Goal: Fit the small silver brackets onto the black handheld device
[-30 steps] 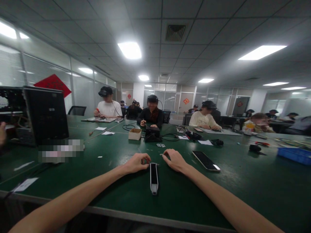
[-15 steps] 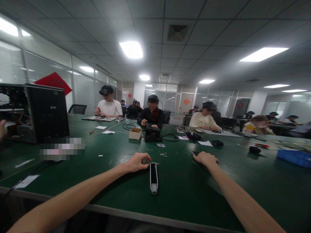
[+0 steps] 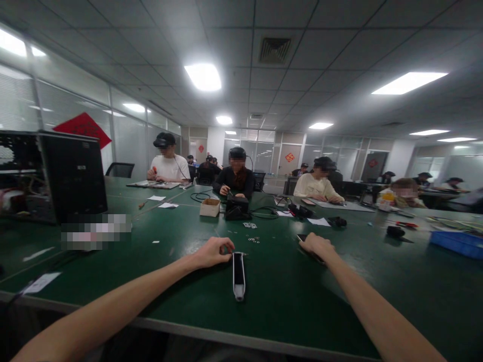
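Note:
Just in front of me on the green table lies a long, narrow white casing [image 3: 239,289] with a dark hollow inside. My left hand [image 3: 214,251] rests at its far end, thumb and fingers curled into a pinch. A thin, light-coloured piece [image 3: 243,254] sticks out across that end; whether my fingers hold it is too small to tell. My right hand [image 3: 319,245] is wrapped over a flat, dark phone-like object [image 3: 303,238] at table level, whose corner and lower edge show. Tiny loose parts [image 3: 252,240] lie between the hands, farther back.
A black computer case [image 3: 81,173] stands at the left. Ahead are a small cardboard box [image 3: 210,207], a black device [image 3: 236,207] with cables, and small metal plates [image 3: 249,225]. A blue tray [image 3: 456,244] sits at the right. Several people work across the table.
My right hand has shifted slightly left, and more of the dark flat object's lower edge shows. My left hand and the casing stay put. Another person's hand at the far left edge is gone.

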The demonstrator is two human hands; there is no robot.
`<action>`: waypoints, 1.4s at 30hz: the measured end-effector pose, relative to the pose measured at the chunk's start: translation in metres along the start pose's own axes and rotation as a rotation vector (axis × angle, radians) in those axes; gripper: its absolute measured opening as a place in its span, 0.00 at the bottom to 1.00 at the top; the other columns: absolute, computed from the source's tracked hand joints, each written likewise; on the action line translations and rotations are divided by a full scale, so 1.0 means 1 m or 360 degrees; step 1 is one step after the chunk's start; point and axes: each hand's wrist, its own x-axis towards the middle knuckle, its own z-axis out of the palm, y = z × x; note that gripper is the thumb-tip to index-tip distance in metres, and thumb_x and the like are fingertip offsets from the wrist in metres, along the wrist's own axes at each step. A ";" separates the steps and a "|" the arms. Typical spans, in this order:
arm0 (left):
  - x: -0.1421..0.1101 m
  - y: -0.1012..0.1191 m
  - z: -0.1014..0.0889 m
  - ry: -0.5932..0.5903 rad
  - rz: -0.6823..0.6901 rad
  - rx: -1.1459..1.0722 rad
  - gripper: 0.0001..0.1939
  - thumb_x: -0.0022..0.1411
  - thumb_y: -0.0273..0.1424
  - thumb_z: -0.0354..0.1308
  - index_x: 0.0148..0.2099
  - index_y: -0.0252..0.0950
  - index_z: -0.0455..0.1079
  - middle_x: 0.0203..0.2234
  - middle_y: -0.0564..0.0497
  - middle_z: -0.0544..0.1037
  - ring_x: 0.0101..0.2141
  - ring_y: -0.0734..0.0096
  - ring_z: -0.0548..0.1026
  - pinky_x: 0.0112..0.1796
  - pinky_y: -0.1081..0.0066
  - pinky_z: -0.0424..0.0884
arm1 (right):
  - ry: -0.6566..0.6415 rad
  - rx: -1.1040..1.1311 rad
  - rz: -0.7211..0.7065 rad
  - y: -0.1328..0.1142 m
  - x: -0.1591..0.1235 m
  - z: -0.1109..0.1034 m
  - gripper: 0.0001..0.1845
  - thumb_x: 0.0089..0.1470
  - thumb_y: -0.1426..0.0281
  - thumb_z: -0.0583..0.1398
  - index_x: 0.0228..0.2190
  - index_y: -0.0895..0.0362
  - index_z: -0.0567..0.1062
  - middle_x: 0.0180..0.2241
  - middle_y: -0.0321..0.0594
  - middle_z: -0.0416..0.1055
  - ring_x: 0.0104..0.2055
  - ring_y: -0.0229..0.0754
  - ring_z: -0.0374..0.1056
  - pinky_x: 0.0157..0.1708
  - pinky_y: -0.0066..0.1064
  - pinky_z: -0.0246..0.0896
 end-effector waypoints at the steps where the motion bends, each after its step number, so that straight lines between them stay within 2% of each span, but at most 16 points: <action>1: 0.000 0.001 0.000 -0.0003 0.0000 -0.0010 0.14 0.55 0.34 0.56 0.43 0.33 0.68 0.32 0.51 0.74 0.29 0.74 0.70 0.31 0.75 0.67 | -0.0030 -0.0015 0.0025 -0.003 -0.003 -0.001 0.35 0.46 0.53 0.57 0.51 0.64 0.64 0.49 0.64 0.62 0.51 0.65 0.58 0.41 0.52 0.56; 5: -0.001 0.002 -0.001 -0.0003 0.0019 -0.0032 0.14 0.55 0.34 0.56 0.43 0.33 0.68 0.33 0.51 0.74 0.29 0.74 0.70 0.31 0.75 0.67 | -0.0054 -0.0041 -0.0010 -0.010 -0.011 -0.001 0.34 0.50 0.54 0.53 0.53 0.63 0.61 0.51 0.63 0.60 0.54 0.65 0.54 0.43 0.52 0.53; 18: -0.002 0.004 -0.003 -0.0020 0.0012 0.0000 0.15 0.56 0.35 0.55 0.43 0.33 0.69 0.36 0.50 0.74 0.31 0.73 0.70 0.31 0.75 0.67 | -0.0052 -0.0018 -0.0028 -0.011 -0.011 -0.001 0.36 0.51 0.51 0.51 0.53 0.63 0.58 0.52 0.62 0.58 0.54 0.63 0.54 0.46 0.50 0.50; 24: 0.002 0.001 -0.001 0.0005 0.0062 0.0029 0.14 0.55 0.35 0.55 0.43 0.34 0.69 0.35 0.50 0.74 0.30 0.73 0.70 0.32 0.75 0.67 | 0.0156 0.0140 0.0002 0.000 -0.008 -0.013 0.39 0.53 0.47 0.43 0.53 0.67 0.59 0.51 0.63 0.59 0.54 0.64 0.54 0.48 0.49 0.49; 31: 0.003 -0.004 0.002 0.0027 0.0078 0.0039 0.14 0.55 0.35 0.55 0.42 0.34 0.69 0.33 0.51 0.75 0.28 0.74 0.70 0.30 0.75 0.67 | 0.0141 0.0085 -0.0178 -0.005 -0.006 0.001 0.42 0.48 0.45 0.51 0.52 0.66 0.60 0.51 0.62 0.59 0.54 0.63 0.54 0.48 0.47 0.51; 37: 0.003 -0.005 0.002 0.0028 0.0078 0.0023 0.14 0.55 0.35 0.55 0.43 0.34 0.69 0.34 0.50 0.75 0.28 0.74 0.70 0.29 0.75 0.67 | 0.0212 0.0096 -0.0080 -0.013 -0.002 0.009 0.40 0.47 0.49 0.54 0.52 0.66 0.59 0.51 0.63 0.57 0.54 0.62 0.54 0.47 0.46 0.49; 42: 0.003 -0.002 0.001 0.0019 0.0084 0.0015 0.15 0.55 0.36 0.55 0.43 0.33 0.69 0.35 0.50 0.75 0.28 0.74 0.71 0.29 0.75 0.67 | 0.0197 0.0119 -0.0063 -0.011 0.003 0.009 0.40 0.46 0.48 0.54 0.51 0.66 0.60 0.50 0.63 0.58 0.53 0.62 0.55 0.46 0.45 0.50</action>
